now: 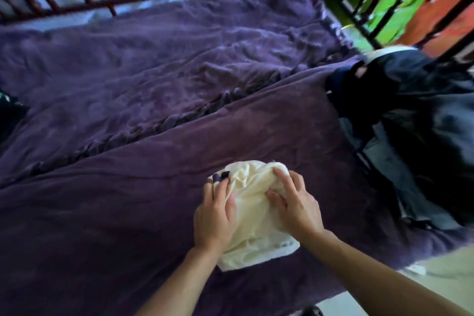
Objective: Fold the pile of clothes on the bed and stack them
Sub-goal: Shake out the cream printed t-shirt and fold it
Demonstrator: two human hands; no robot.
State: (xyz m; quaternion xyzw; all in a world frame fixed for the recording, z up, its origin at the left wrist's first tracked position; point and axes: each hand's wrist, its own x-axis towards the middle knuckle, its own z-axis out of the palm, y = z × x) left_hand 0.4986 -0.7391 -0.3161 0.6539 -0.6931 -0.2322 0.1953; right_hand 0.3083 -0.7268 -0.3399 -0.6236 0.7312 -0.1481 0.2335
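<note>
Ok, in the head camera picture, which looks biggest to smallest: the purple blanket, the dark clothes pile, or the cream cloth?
purple blanket
dark clothes pile, which runs off the picture's edge
cream cloth

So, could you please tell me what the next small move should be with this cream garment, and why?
Probably smooth it flat with the right hand. The cream garment lies bunched and wrinkled on the purple blanket, the left hand grips its left edge, and the right hand presses on top. A neat fold looks unlikely until those wrinkles are out.
</note>
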